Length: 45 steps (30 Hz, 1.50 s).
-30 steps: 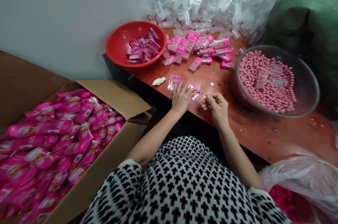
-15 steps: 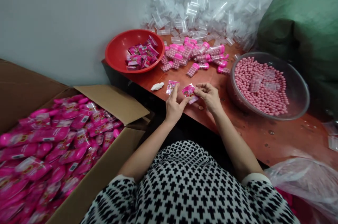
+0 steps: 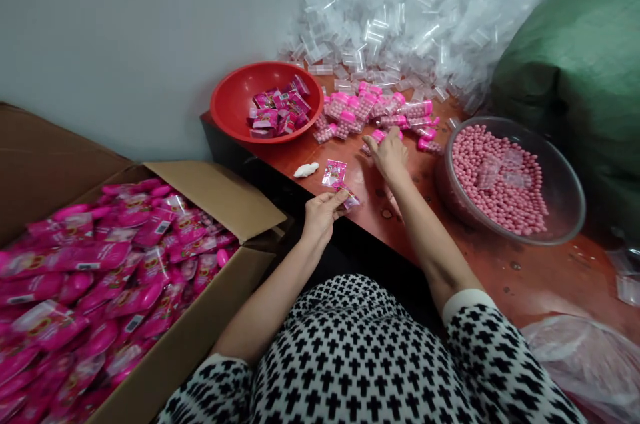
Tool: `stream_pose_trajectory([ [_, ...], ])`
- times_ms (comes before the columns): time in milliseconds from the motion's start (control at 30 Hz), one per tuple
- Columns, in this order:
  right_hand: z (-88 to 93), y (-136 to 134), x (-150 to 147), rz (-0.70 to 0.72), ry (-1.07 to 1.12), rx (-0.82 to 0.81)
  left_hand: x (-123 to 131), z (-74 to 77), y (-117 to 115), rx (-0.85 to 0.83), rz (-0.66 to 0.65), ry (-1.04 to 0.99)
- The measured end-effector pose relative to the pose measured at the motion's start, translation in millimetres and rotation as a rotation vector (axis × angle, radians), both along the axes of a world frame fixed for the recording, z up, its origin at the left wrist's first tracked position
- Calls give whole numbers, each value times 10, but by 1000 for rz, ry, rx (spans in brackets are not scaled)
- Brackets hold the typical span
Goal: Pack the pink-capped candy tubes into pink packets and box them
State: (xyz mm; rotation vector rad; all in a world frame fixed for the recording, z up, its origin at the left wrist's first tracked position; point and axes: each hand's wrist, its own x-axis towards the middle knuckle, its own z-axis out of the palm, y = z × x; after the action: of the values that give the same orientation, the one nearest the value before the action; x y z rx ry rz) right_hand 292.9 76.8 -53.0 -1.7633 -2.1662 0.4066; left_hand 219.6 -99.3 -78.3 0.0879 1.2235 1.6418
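My left hand (image 3: 323, 212) pinches a small pink printed packet (image 3: 348, 195) at the near edge of the red table (image 3: 500, 264). A second pink packet (image 3: 334, 172) lies flat on the table just beyond it. My right hand (image 3: 387, 152) has reached forward to the cluster of pink-capped clear tubes filled with candy (image 3: 360, 107). Its fingers curl over one tube (image 3: 376, 137) at the near side of that cluster.
A red bowl (image 3: 235, 104) with pink packets stands at the table's back left. A clear bowl (image 3: 567, 201) of pink candy balls is on the right. Empty clear tubes (image 3: 415, 17) are heaped at the back. An open cardboard box (image 3: 220, 194) of pink packs sits left. A white scrap (image 3: 306, 170) lies near.
My right hand let go of the packet and moved forward to the filled tubes. My left hand drew back toward the table edge, keeping the packet.
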Motion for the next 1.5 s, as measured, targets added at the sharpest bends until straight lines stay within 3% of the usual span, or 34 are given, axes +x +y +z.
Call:
stream_pose_trajectory([
  [100,-42,54,-101,-14,-39,-22,-39,11,-32,-18,34,-86],
  [200,-81,29,-22,17,-57,-24,-77,47,-29,-7,89,-168],
  [433,-7,-218,676,228,-151,-200,-72,123,32,38,65,-217],
  [567,76,-410,953,195,-267,-79,-38,132,53,34,53,-213],
  [667,96,-494,986,241,-256,-16,-7,146,60,40,60,-204],
  [833,28,-508,911,259,-299,-46,32,169,83,-3,116,-226],
  [900,-12,-557,915,226,-194,-30,36,163,92,-16,141,-247],
  [967,-44,-691,938,227,71,-95,38,143,99,2,153,-261],
  [1067,-65,-1040,945,240,621,-361,52,101,109,33,152,-273],
  [1167,-68,-1392,868,175,928,-514,92,71,125,51,153,-296],
  [1267,-90,-1565,758,129,1004,-536,158,74,137,110,164,-321],
  [1500,-167,-1556,677,137,1020,-509,284,124,124,163,74,-263],
])
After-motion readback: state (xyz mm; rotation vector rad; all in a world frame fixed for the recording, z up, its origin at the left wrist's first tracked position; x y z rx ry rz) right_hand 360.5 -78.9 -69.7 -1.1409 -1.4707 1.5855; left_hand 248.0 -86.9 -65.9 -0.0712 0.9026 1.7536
